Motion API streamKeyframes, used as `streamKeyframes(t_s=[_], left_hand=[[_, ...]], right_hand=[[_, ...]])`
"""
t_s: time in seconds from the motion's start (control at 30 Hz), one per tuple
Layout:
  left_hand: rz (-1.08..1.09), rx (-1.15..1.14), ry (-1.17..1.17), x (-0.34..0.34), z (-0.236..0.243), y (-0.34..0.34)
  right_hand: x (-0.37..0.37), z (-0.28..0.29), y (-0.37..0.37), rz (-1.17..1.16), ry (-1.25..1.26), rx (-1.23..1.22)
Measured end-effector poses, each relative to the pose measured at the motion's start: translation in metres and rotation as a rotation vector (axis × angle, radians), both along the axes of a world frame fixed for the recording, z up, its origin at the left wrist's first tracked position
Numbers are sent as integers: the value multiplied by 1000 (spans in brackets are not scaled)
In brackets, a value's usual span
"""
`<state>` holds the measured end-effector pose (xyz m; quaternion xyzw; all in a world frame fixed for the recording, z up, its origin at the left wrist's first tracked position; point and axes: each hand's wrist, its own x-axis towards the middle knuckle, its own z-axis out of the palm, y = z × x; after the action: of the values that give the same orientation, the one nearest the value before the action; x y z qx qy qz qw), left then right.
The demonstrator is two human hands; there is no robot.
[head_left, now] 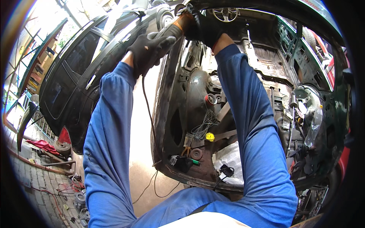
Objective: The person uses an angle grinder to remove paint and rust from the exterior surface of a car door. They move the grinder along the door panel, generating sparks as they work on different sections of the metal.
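Both my hands wear dark work gloves and hold an angle grinder (172, 31) with an orange and dark body, raised at the top of the view. My left hand (150, 49) wraps the rear of its body. Closed near its front end is my right hand (201, 28), its fingers partly hidden. The grinder's head lies against or close to the upper edge of the stripped dark car body (164, 102); contact cannot be made out. From the tool's rear a black cord (149, 110) hangs down along the body's left side.
Inside the stripped body lie a wire coil (205, 123), a yellow round item (210, 136), a rusty disc (196, 154) and a clear plastic bottle (313, 127). A steering wheel (226, 14) shows at the far end. A black car (76, 64) stands close on the left.
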<state>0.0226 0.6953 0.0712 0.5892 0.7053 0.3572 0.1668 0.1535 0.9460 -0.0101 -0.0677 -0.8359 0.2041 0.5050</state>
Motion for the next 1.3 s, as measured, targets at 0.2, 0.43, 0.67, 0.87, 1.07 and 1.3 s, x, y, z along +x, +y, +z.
streamKeyframes(t_s=[0.2,0.43,0.67,0.87,1.07,1.3], left_hand=[[40,-31,-104,2,2,11],[62,-11,-22,12,-18,-29],[67,-11,-139,11,-31,-36],[186,-114,-266,43,-76,-127],[328,-208,-262,83,-121,-241],[507,-355,-303,134,-183,-360]], right_hand=[[6,29,3,-14,-371,-196],[8,-18,-21,554,-25,-847],[-2,-31,-18,75,-38,198],[-4,-107,-107,111,-15,-191],[14,-165,-240,216,-133,-610],[77,-192,-379,496,-239,-1400]])
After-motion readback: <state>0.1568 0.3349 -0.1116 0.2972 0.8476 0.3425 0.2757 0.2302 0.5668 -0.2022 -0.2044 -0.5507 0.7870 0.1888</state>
